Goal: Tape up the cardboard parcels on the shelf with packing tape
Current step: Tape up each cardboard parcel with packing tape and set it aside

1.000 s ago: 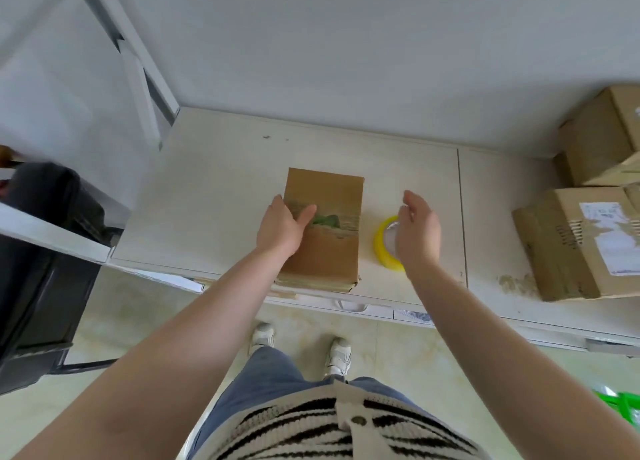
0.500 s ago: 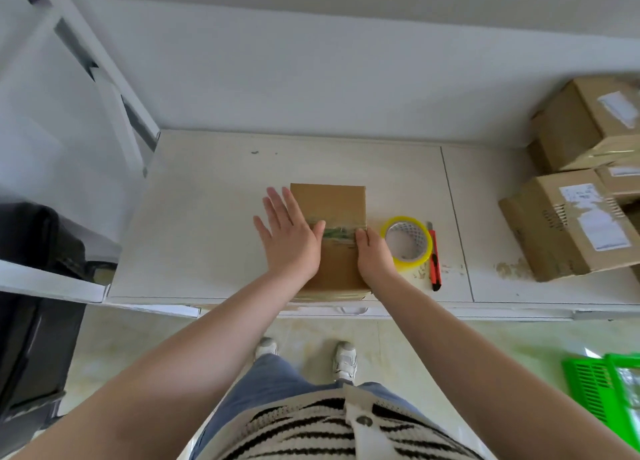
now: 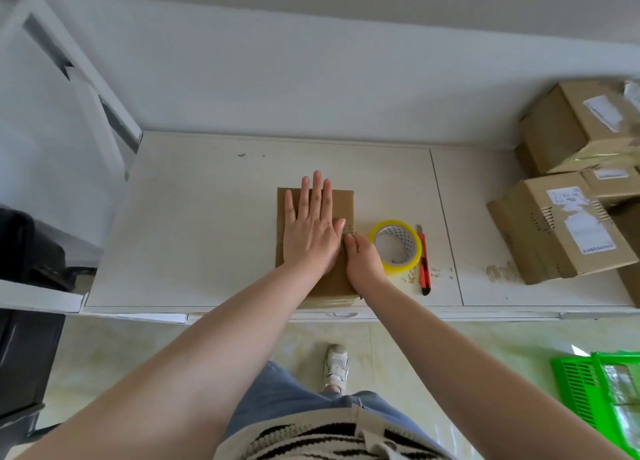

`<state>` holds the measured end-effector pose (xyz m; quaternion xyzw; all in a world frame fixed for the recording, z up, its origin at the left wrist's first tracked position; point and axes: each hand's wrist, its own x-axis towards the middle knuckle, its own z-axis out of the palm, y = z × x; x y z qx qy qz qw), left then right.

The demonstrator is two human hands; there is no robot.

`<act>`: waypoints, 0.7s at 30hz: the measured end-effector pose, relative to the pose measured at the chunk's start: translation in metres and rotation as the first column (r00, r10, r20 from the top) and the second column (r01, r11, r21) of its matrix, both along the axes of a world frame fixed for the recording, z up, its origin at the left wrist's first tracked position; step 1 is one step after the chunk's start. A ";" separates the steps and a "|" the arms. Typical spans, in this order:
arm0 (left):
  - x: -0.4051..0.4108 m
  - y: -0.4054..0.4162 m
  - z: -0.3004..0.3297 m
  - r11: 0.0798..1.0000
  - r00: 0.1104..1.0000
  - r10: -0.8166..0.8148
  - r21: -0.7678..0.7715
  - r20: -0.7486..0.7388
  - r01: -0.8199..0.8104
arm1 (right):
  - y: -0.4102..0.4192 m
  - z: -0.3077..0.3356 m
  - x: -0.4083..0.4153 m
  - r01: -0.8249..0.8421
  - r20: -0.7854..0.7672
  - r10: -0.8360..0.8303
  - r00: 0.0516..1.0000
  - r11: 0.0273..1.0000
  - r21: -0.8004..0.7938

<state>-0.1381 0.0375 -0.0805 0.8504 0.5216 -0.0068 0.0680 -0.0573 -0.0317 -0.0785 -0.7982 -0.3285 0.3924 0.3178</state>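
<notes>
A small flat cardboard parcel (image 3: 341, 205) lies on the white shelf (image 3: 194, 224), near its front edge. My left hand (image 3: 311, 231) lies flat on top of the parcel with its fingers straight and spread. My right hand (image 3: 363, 262) rests at the parcel's right edge, its fingertips touching the strip of tape across the top. A yellow roll of packing tape (image 3: 396, 246) lies flat on the shelf just right of my right hand, untouched.
A red utility knife (image 3: 424, 258) lies right of the tape roll. Several labelled cardboard boxes (image 3: 561, 227) are stacked at the shelf's right end. A green crate (image 3: 602, 394) sits on the floor at the right, a black object (image 3: 24, 262) at the left.
My left hand slid right, from the parcel's left edge onto its top, and now lies flat. My right hand came from the tape roll to the parcel's right edge.
</notes>
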 end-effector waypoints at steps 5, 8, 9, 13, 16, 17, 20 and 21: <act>0.004 -0.001 0.006 1.000 1.000 0.009 -0.008 -0.012 -0.009 | -0.002 -0.002 0.002 -0.003 0.003 0.003 1.000 1.000 -0.011; 0.001 -0.003 0.002 1.000 1.000 0.000 0.002 -0.001 0.000 | -0.001 -0.007 0.002 -0.009 0.011 0.009 1.000 1.000 -0.015; 0.000 -0.002 0.001 1.000 1.000 -0.002 -0.002 0.005 0.002 | 0.000 -0.007 0.002 -0.007 0.015 0.008 1.000 1.000 -0.022; 0.000 0.003 0.003 0.999 1.000 -0.021 -0.043 -0.005 0.021 | 0.001 -0.004 0.001 0.005 -0.037 -0.006 0.999 1.000 -0.022; -0.006 0.006 0.009 0.997 0.997 0.022 -0.082 0.070 -0.016 | -0.002 0.010 -0.001 0.048 -0.167 -0.043 0.985 0.998 0.027; -0.009 0.008 0.012 0.993 0.988 0.062 -0.105 0.140 -0.047 | -0.003 0.018 0.000 0.054 -0.191 -0.044 0.981 0.997 0.052; -0.015 0.016 0.021 0.946 0.854 0.246 -0.306 0.458 -0.108 | 0.002 0.042 0.010 0.005 -0.156 0.022 0.988 0.985 0.170; -0.015 0.018 0.025 0.907 0.759 0.330 -0.412 0.561 -0.090 | 0.005 0.048 0.013 -0.051 -0.107 0.072 0.992 0.980 0.190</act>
